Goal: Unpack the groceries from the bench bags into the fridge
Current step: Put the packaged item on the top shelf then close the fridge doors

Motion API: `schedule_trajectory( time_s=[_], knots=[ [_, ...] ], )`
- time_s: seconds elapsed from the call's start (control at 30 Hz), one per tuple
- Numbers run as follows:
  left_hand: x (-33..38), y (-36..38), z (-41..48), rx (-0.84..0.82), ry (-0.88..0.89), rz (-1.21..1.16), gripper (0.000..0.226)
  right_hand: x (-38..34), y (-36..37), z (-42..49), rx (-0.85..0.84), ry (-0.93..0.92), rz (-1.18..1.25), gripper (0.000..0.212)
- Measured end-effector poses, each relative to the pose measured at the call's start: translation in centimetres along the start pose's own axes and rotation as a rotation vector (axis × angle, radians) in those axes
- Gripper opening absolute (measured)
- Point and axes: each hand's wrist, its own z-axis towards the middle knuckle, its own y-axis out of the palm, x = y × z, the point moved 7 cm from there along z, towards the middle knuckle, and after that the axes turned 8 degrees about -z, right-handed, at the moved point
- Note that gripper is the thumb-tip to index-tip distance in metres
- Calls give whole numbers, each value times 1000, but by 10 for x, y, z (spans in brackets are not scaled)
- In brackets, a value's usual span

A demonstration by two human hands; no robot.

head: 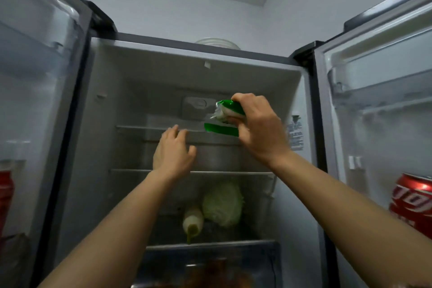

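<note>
The fridge (pixel 105 105) stands open with both doors swung wide. My right hand (pixel 259 128) grips a green and white plastic packet (pixel 224 119) and holds it up over the right part of the top shelf (pixel 140 127). My left hand (pixel 174 152) reaches in beside it with fingers spread and relaxed, holding nothing, in front of the top shelf's edge. A metal pot (pixel 217 156) sits on the second shelf, partly behind both hands.
A pale green cabbage (pixel 223 203) and a squeeze bottle (pixel 192 221) lie on the lower shelf above a drawer (pixel 210 262). Red soda cans stand in the right door (pixel 411 203) and the left door (pixel 5 189). A white dish (pixel 217 43) rests on top of the fridge.
</note>
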Motion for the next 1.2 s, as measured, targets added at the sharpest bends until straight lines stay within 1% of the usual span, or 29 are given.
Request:
schedule_trajectory(
  time_s=[0.07,0.13,0.2,0.23,0.3,0.37,0.4,0.47,0.53,0.6,0.67,0.8,0.87,0.9,0.97,1.03,1.07,1.13,1.2],
  knots=[
    [-9,11,27,24,41,101,58,8,30,11,-29,-60,-53,42],
    [-17,26,47,11,96,210,57,14,64,17,-101,-146,-124,45],
    [-28,39,61,-19,123,253,53,21,98,17,-189,-197,-169,49],
    [-34,44,65,-22,136,261,51,24,113,16,-226,-193,-169,48],
    [-41,45,71,36,191,264,51,32,139,12,-274,-150,-138,46],
    [-42,42,72,118,245,239,56,40,158,10,-311,-66,-88,44],
    [-43,42,74,135,258,219,51,46,166,10,-332,-14,-65,43],
    [-45,43,75,160,261,175,40,54,183,10,-433,32,-81,43],
    [-45,45,75,212,263,145,38,60,203,7,-564,34,-121,43],
    [-47,47,76,265,263,137,37,66,220,7,-661,91,-79,43],
    [-49,50,78,275,245,118,33,71,233,7,-708,149,-35,41],
    [-54,52,79,318,269,105,38,79,249,10,-772,219,-4,40],
    [-55,55,80,332,265,96,43,79,250,12,-787,236,-4,41],
    [-56,56,80,331,254,90,45,77,247,11,-770,244,-5,42],
    [-57,60,80,303,232,95,48,73,232,5,-657,289,1,43],
    [-58,63,77,221,218,127,55,70,210,-7,-502,368,26,44],
    [-59,65,75,169,204,146,56,69,202,-14,-470,393,32,44],
    [-58,66,68,93,155,169,54,64,189,-27,-502,392,16,48],
    [-50,62,56,45,90,131,54,56,174,-36,-559,359,-5,51]
  ],
)
